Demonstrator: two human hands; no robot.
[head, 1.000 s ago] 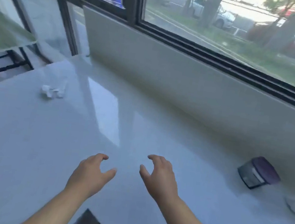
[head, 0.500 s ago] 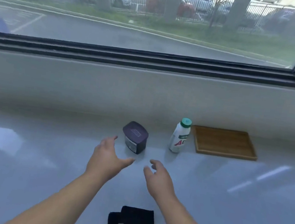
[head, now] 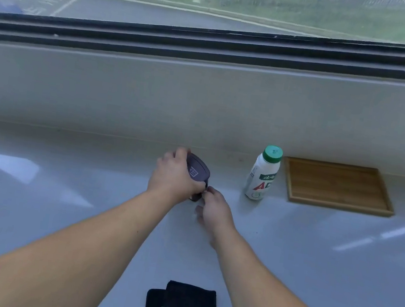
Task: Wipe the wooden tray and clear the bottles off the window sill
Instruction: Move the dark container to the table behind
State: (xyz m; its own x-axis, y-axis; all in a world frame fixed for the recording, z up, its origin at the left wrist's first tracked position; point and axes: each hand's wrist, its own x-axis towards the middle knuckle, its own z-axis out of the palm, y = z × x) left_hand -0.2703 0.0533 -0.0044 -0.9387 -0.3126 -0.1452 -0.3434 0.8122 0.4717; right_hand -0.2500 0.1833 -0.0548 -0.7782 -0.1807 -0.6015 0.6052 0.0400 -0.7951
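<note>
Left hand fingers wrapped around purple-lidded jar, right hand fingers curled loosely at its base.

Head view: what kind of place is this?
Likely an indoor window ledge in a home or office: a wide glossy sill under a large window facing a road, holding a wooden tray and bottle.

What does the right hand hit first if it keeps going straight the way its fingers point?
The dark purple-lidded jar: the right hand points up-left at its lower edge, fingertips about touching it. The left hand already wraps the jar. Depth is hard to judge.
</note>
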